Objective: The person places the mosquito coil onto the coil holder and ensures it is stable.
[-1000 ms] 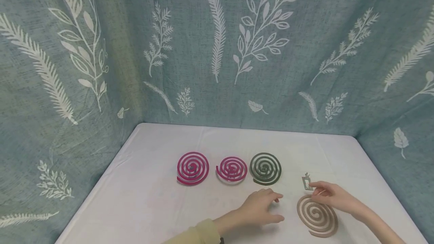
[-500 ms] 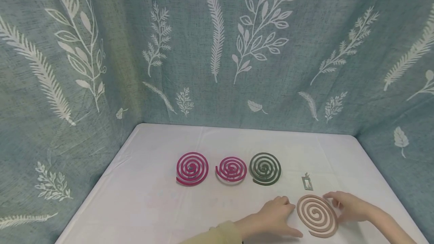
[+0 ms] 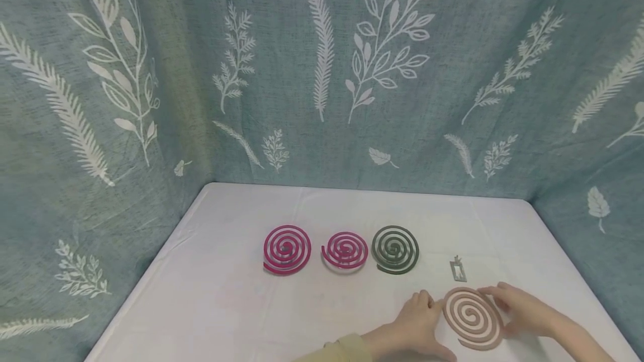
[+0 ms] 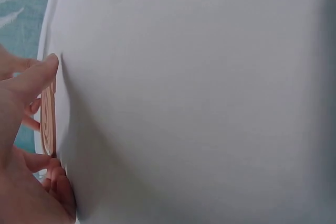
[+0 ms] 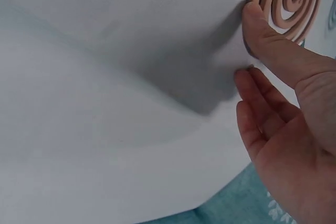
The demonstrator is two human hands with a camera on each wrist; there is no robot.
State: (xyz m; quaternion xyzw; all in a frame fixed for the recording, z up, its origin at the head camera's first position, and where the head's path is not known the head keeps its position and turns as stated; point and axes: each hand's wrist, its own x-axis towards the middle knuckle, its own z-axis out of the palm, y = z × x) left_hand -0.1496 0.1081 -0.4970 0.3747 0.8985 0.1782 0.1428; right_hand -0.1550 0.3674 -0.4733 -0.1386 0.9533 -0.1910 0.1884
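A brown mosquito coil (image 3: 470,317) is at the right front of the white table. My left hand (image 3: 415,323) holds its left edge, index fingertip at the upper left and thumb at the lower left. Across from it, my right hand (image 3: 525,312) grips the right edge; its thumb lies against the coil (image 5: 289,1) in the right wrist view, the other fingers curled below. The left wrist view shows the coil (image 4: 48,124) edge-on between left thumb and fingers. A small metal coil stand (image 3: 458,270) lies just beyond the coil.
Farther back stand two magenta spiral coils, one at the left (image 3: 287,249) and one in the middle (image 3: 345,250), with a dark green coil (image 3: 395,249) to their right. A blue-green patterned curtain (image 3: 302,71) surrounds the white table (image 3: 226,317).
My right hand has left the small stand and come down to the coil's right edge. The left hand has moved right, up to the coil's left edge.
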